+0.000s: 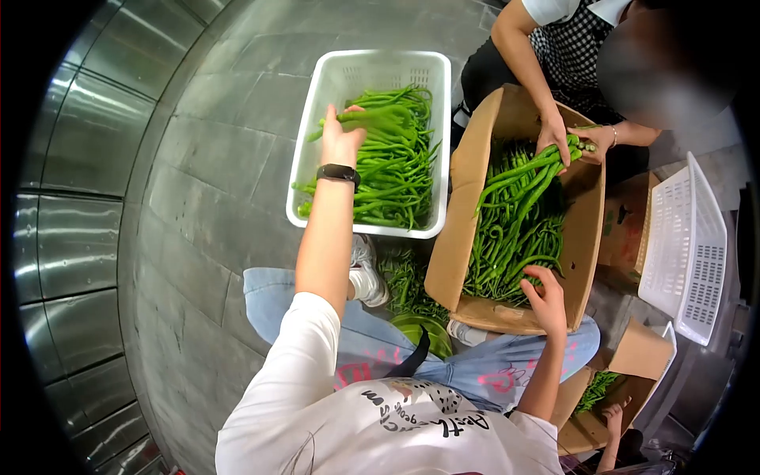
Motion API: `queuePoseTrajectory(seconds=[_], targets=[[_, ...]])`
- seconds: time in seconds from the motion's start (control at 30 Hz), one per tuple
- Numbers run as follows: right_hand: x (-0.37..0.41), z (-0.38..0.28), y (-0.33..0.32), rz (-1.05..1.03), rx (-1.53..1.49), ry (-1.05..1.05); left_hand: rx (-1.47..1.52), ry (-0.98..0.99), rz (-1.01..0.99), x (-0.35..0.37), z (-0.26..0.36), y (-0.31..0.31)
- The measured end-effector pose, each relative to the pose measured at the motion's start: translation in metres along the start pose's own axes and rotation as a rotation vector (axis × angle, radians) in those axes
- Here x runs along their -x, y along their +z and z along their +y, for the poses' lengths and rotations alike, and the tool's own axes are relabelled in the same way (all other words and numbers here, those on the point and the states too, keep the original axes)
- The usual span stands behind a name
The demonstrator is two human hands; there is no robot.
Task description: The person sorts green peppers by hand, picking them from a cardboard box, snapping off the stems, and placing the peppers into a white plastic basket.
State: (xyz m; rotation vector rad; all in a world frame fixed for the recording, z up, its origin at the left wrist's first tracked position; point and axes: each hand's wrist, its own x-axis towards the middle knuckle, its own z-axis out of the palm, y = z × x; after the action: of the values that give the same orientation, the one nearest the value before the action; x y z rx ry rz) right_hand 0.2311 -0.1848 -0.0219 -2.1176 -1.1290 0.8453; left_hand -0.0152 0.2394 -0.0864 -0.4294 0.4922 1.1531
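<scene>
My left hand [342, 141], with a black band at its wrist, is over a white plastic basket [298, 170]. Its fingers are closed round some long green peppers [336, 119], which stick out past the thumb; motion blurs them a little. More long green peppers [396, 178] lie heaped in the basket below. On the right, my right hand [546, 301] reaches over the near edge of a cardboard box [459, 229]. Its thumb and fingers are bent but apart, close to the green peppers [507, 253] in the box, with nothing seen between them.
Across the box, another person's hands [558, 146] hold a bunch of green peppers. Loose green stems or scraps [408, 281] and a green bowl [419, 328] lie between my legs. A white basket [689, 245] stands at right; another hand [613, 416] is at a lower-right box.
</scene>
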Motion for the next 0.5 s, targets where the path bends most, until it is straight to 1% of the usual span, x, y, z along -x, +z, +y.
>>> queuePoseTrajectory(seconds=[0.03,0.1,0.17,0.2,0.27,0.3,0.37,0.43,0.47,0.5], targets=[[0.003,0.01,-0.003,0.004,-0.001,0.034,-0.202,0.109,0.02,-0.012,-0.002,-0.003],[0.007,0.029,-0.004,0.029,-0.05,0.073,-0.55,0.259,-0.178,-0.072,0.018,-0.039],[0.01,0.048,-0.002,0.052,-0.064,0.103,-0.256,0.069,0.022,-0.064,0.009,-0.011],[0.009,0.051,-0.003,0.056,-0.06,0.121,-0.168,0.037,0.049,-0.075,0.013,-0.003],[0.004,0.057,-0.003,0.07,-0.074,0.133,-0.357,0.087,0.016,-0.092,0.01,-0.006],[0.004,0.06,-0.002,0.073,-0.082,0.144,-0.456,0.159,0.162,-0.081,-0.001,-0.002],[0.001,0.063,-0.003,0.075,-0.098,0.147,-0.663,0.178,0.226,-0.081,0.004,-0.021],[-0.01,0.067,-0.003,0.083,-0.091,0.151,-0.866,0.226,0.251,-0.1,0.03,-0.046],[-0.017,0.071,-0.004,0.057,-0.019,0.123,-0.966,0.25,0.268,-0.11,0.044,-0.059],[-0.027,0.075,-0.005,0.03,0.053,0.094,-0.966,0.258,0.274,-0.117,0.061,-0.062]])
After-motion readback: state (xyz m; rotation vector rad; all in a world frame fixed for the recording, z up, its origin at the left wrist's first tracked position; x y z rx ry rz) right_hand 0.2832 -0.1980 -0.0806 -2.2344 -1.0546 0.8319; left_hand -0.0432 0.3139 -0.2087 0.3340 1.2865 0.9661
